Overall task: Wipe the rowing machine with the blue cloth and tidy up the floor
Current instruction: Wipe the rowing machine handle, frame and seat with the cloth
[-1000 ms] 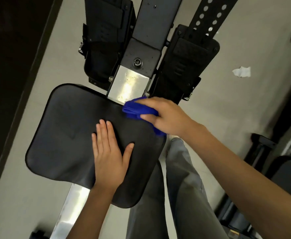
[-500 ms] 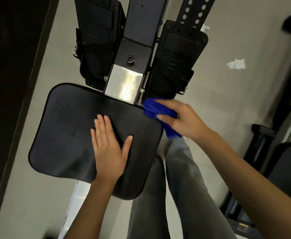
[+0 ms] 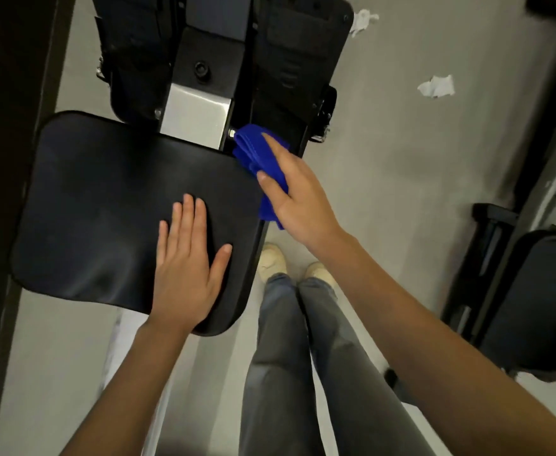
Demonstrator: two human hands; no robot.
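Note:
The rowing machine's black padded seat [image 3: 105, 205] fills the left middle, with its silver rail [image 3: 196, 115] and two black footrests [image 3: 296, 60] beyond it. My left hand [image 3: 187, 268] lies flat on the seat, fingers straight. My right hand [image 3: 298, 192] grips the folded blue cloth [image 3: 253, 149] at the seat's far right corner, next to the right footrest. Part of the cloth hangs below my palm, off the seat's edge.
Two crumpled white paper scraps lie on the grey floor: one [image 3: 436, 87] to the right of the footrests, another [image 3: 363, 21] near the top. Dark gym equipment [image 3: 533, 304] stands at the right. A dark wall [image 3: 3, 93] runs along the left. My legs and shoes [image 3: 273, 261] stand beside the seat.
My right hand has slid the blue cloth rightward along the seat's far edge to its right corner. The left hand stays flat on the seat. My view has shifted toward me.

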